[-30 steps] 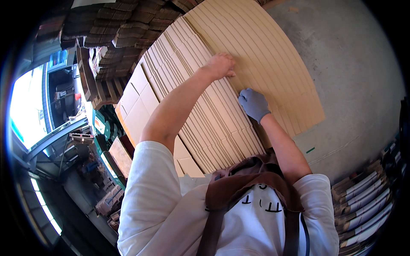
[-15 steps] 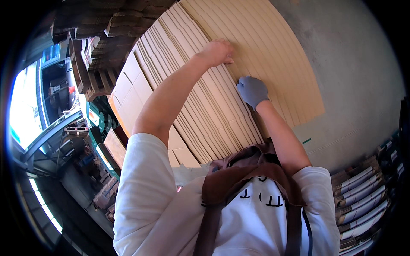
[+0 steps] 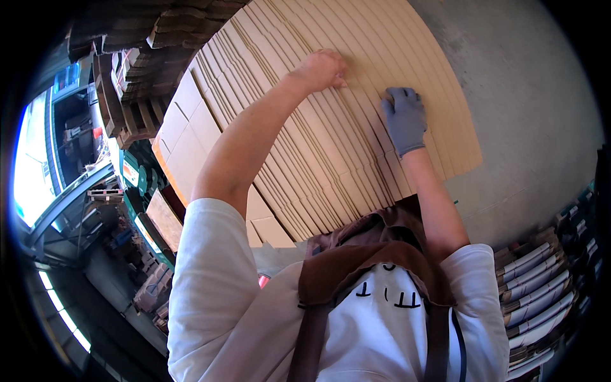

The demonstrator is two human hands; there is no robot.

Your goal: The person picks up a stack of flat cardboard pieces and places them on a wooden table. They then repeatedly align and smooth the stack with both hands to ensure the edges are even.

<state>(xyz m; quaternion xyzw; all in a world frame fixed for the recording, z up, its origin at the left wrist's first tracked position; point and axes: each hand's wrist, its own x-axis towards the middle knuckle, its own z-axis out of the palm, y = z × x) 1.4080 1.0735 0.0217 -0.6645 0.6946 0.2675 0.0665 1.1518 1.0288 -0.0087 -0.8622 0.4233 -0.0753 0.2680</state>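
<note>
A wide spread of overlapping flattened cardboard boxes lies in front of me, with their edges in slanting rows. My left hand, bare, is on the far middle of the spread. Its fingers are curled down against a cardboard edge, and their tips are partly hidden. To the right and slightly nearer, my right hand wears a grey glove and rests on the sheets. The gloved fingers are a little apart and bent at the tips, with nothing seen in them.
Wooden pallets and stacked brown cardboard stand at the far left. Grey floor runs along the right. Bundled flat sheets are piled at the lower right. My brown apron touches the near side of the cardboard.
My right hand has moved right and farther away, and its fingers have loosened from a fist. The cardboard edges between my hands are fanned farther rightward. My left hand has shifted slightly away.
</note>
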